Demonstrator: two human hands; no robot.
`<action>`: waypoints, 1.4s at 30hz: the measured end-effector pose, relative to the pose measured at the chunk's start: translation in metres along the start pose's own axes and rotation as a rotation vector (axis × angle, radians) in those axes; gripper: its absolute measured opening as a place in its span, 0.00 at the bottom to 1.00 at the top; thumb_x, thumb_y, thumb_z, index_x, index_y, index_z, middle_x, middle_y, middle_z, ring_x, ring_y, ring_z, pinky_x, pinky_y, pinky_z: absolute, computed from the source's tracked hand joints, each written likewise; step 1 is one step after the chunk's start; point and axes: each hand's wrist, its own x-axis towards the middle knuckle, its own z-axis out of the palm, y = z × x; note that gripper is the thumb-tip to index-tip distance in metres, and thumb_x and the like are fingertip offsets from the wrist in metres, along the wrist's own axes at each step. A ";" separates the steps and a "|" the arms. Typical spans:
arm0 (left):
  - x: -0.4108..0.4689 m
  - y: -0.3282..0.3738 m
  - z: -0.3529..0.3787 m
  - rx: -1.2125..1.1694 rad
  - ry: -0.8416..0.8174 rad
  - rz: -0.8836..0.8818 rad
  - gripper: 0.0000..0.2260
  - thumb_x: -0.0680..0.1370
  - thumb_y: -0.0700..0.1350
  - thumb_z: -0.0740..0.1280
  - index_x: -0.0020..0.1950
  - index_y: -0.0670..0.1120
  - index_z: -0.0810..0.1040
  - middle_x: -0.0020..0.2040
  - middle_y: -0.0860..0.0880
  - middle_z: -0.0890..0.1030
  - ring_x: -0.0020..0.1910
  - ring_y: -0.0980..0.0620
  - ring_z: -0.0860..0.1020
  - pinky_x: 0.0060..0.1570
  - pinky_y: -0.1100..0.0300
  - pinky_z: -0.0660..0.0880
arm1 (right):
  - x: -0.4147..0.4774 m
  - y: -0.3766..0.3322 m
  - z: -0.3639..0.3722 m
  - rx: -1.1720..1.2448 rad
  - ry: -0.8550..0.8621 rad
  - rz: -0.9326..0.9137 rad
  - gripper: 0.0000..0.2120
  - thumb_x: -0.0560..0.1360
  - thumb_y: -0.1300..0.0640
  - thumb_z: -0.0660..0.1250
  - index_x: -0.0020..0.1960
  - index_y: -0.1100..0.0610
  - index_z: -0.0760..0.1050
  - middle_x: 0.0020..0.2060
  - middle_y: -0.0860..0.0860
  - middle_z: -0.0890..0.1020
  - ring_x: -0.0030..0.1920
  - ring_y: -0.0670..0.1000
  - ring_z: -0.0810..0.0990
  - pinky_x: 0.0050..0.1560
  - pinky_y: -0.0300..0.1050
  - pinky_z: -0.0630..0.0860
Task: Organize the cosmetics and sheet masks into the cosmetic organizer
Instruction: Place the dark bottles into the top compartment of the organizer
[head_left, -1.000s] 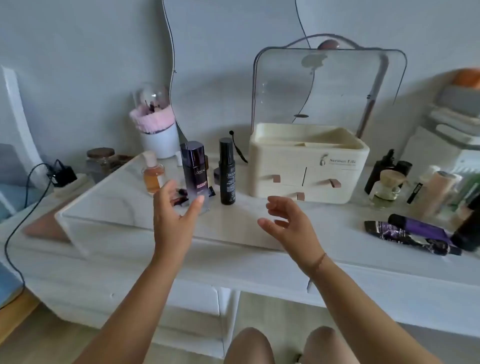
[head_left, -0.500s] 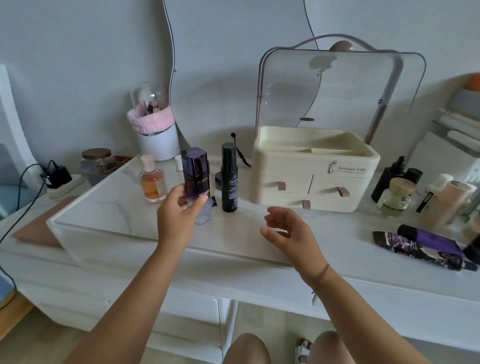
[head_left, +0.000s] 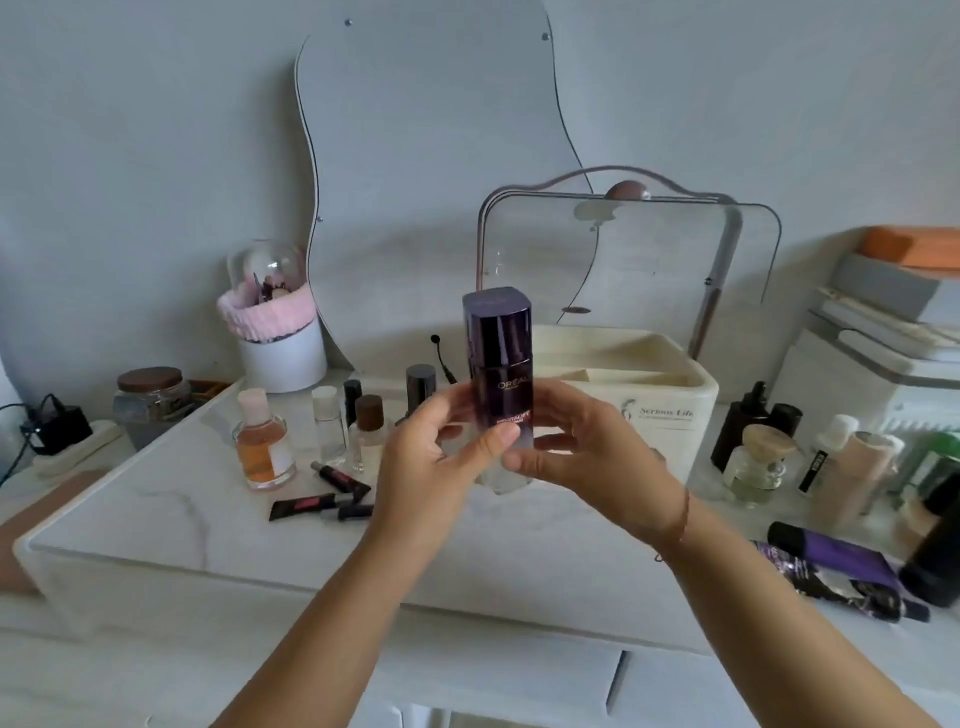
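purple bottle (head_left: 497, 364) lifted, now in both hands

Both forearms bare, no sleeves; a thin reddish string bracelet (head_left: 683, 519) circles the wrist below the right hand (head_left: 597, 457)

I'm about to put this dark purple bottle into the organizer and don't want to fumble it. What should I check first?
1. Bottle held by both the left hand and the right hand: ok.
2. Bottle upright: ok.
3. Cap on: ok.
4. Organizer lid raised: ok.
5. Top tray free of items: ok where visible; its near part is hidden.
6. Bottle short enough for the lid to close: cannot tell.
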 end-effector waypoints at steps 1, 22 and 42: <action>0.010 0.006 0.007 0.011 -0.013 0.023 0.17 0.69 0.55 0.72 0.57 0.59 0.78 0.52 0.61 0.82 0.55 0.62 0.78 0.57 0.58 0.72 | 0.006 -0.005 -0.014 -0.035 0.007 -0.013 0.22 0.67 0.60 0.76 0.60 0.52 0.76 0.51 0.47 0.84 0.53 0.46 0.82 0.55 0.50 0.79; 0.059 -0.052 0.055 0.596 -0.119 0.287 0.19 0.80 0.56 0.55 0.66 0.50 0.72 0.62 0.57 0.73 0.64 0.68 0.58 0.73 0.59 0.46 | 0.166 0.069 -0.066 -0.153 0.148 0.203 0.22 0.66 0.62 0.77 0.58 0.60 0.75 0.52 0.56 0.82 0.45 0.54 0.81 0.46 0.49 0.82; 0.037 -0.044 0.038 0.544 -0.013 0.383 0.17 0.79 0.50 0.60 0.67 0.46 0.72 0.66 0.52 0.73 0.69 0.58 0.65 0.71 0.56 0.59 | 0.185 0.074 -0.044 -0.356 0.126 0.326 0.29 0.66 0.55 0.77 0.62 0.61 0.68 0.47 0.50 0.79 0.46 0.49 0.77 0.50 0.43 0.71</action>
